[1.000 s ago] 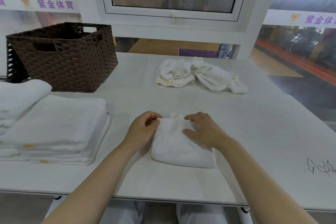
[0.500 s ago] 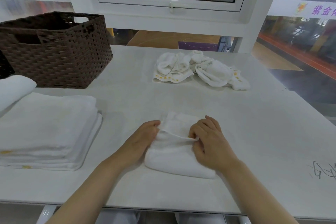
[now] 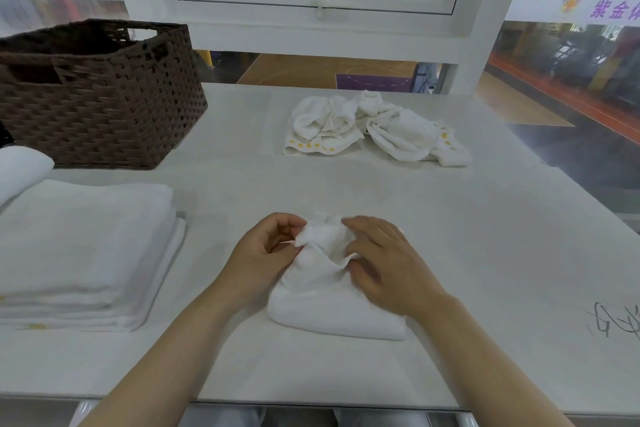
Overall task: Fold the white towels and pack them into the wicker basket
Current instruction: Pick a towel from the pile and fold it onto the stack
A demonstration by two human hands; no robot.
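Both hands are now at the far edge of the small folded towel (image 3: 332,291), which lies on the white table (image 3: 467,253) in front of the person. One second ago the towel was flat and both hands only pressed on it; now its far edge is lifted up and bunched. The left hand (image 3: 263,253) is half closed and pinches the raised corner between thumb and fingers. The right hand (image 3: 384,267) is curled over the other side of this edge, fingers bent onto the cloth, but whether it really grips I cannot tell. I judge that the person begins one more fold, or takes the towel up to carry it.

The wicker basket (image 3: 104,104) stands far left on the table, well apart from the hands; its inside does not show. A stack of folded towels (image 3: 83,246) waits near the left edge, and two crumpled towels (image 3: 374,128) lie at the far side, not yet folded, so much of the task remains.
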